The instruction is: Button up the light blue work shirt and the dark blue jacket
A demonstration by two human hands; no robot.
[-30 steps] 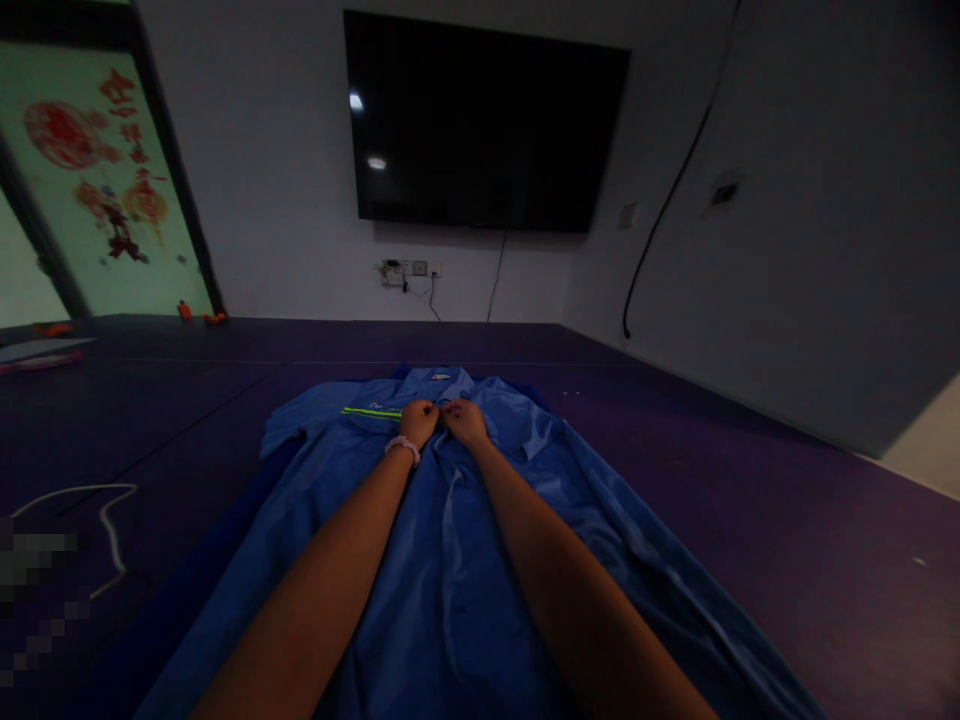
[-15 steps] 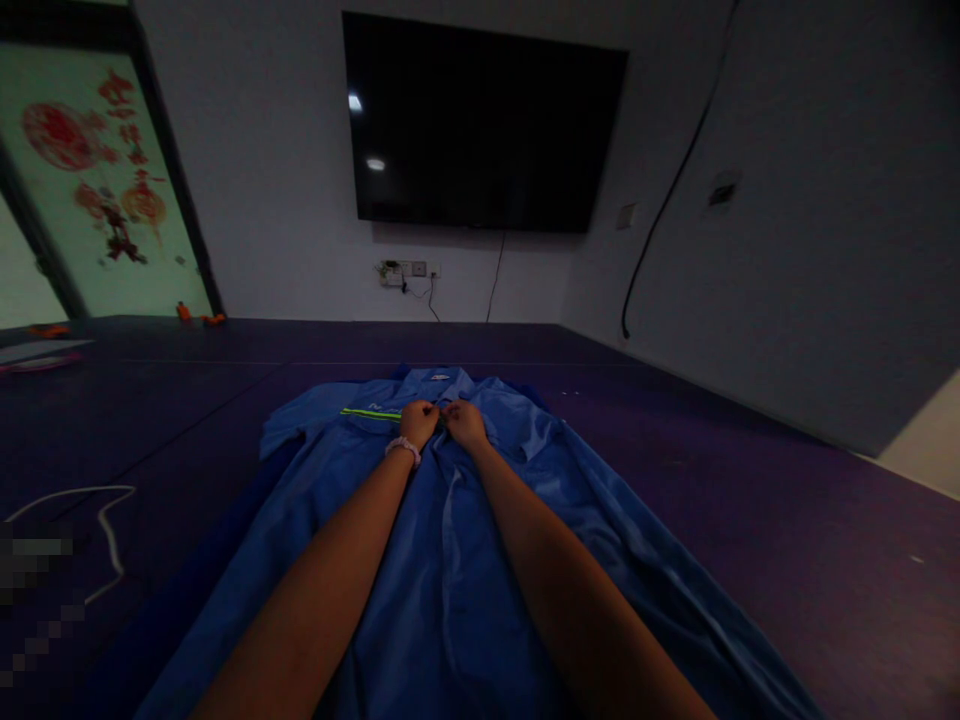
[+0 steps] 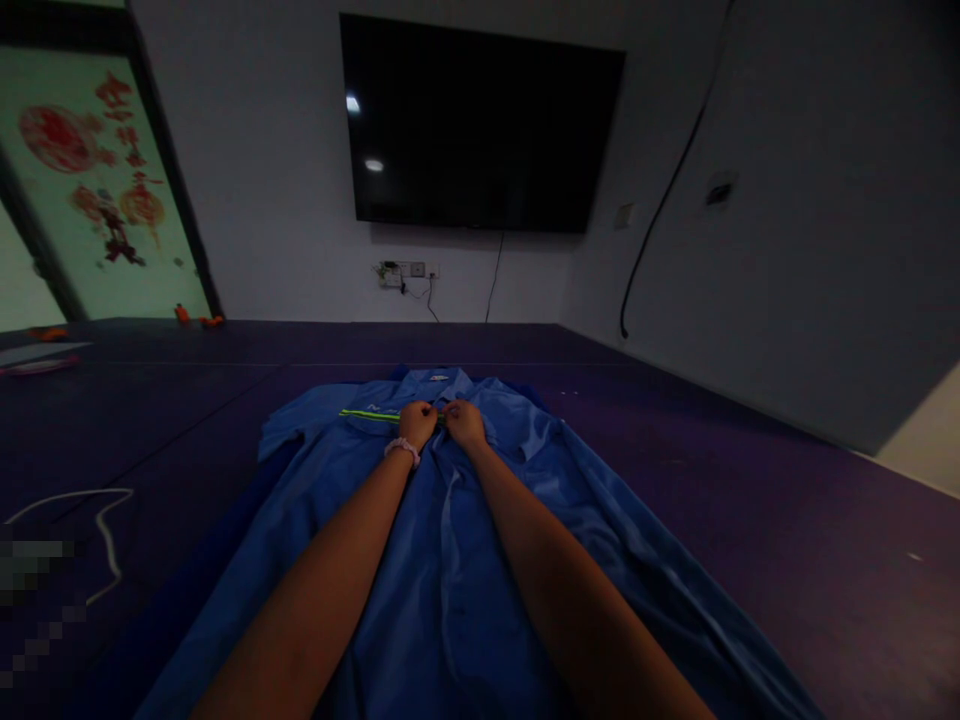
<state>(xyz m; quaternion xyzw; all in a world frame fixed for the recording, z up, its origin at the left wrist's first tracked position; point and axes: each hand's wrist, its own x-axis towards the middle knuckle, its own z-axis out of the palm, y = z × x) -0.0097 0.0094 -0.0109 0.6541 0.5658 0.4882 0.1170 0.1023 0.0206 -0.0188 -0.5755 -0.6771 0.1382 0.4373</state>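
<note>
A blue collared shirt [image 3: 450,560] lies spread out in front of me, its collar at the far end and a bright yellow-green stripe across the left chest. My left hand [image 3: 418,422], with a pink band round the wrist, pinches the front of the shirt just below the collar. Close beside it, my right hand [image 3: 464,421] is closed on the opposite front edge. The fingertips almost meet over the middle opening. Whatever small part of the front lies between them is too dark and small to make out. Darker blue cloth shows under the shirt.
Purple flooring [image 3: 750,500] surrounds the shirt. A white cable [image 3: 109,540] curls at the left, near a pixelated patch. Flat items [image 3: 41,360] and small orange objects [image 3: 199,318] lie farther back. A television [image 3: 480,130] hangs on the far wall; a black cable [image 3: 660,210] dangles at the right.
Hardly anything differs. Both hands stay closed at the shirt front, with only a slight shift of the fingers and of the camera view.
</note>
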